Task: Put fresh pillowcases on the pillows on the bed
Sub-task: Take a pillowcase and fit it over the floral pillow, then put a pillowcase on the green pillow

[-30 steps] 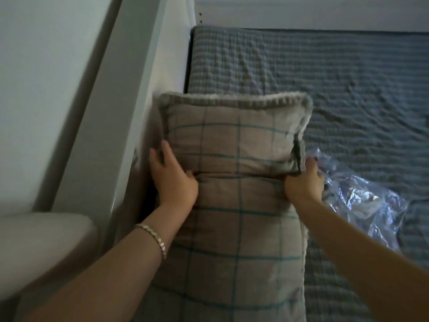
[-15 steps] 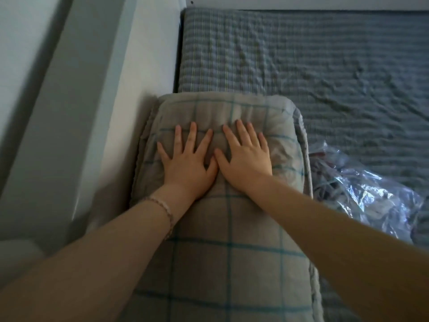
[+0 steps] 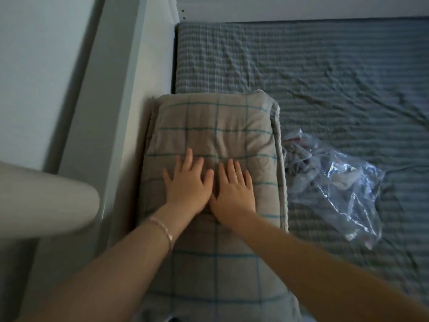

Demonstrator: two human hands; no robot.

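Hands, left (image 3: pixel 188 187) and right (image 3: pixel 233 192), press pillow (image 3: pixel 216 126), fingers apparently flat, grasping nothing.

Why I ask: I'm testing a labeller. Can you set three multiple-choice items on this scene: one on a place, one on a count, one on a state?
1. Where is the crumpled clear plastic bag?
A. on the blue-grey striped bedsheet, right of the beige pillow with teal grid lines
B. on top of the pillow
C. on the floor

2. How many hands touch the pillow?
A. none
B. one
C. two

3. How do the hands lie?
A. flat, fingers straight
B. curled round the pillow's corners
C. pinching the bag

Answers:
1 A: the bag lies on the sheet beside the pillow's right edge.
2 C: left hand and right hand both rest on it.
3 A: both palms lie down, fingers extended.
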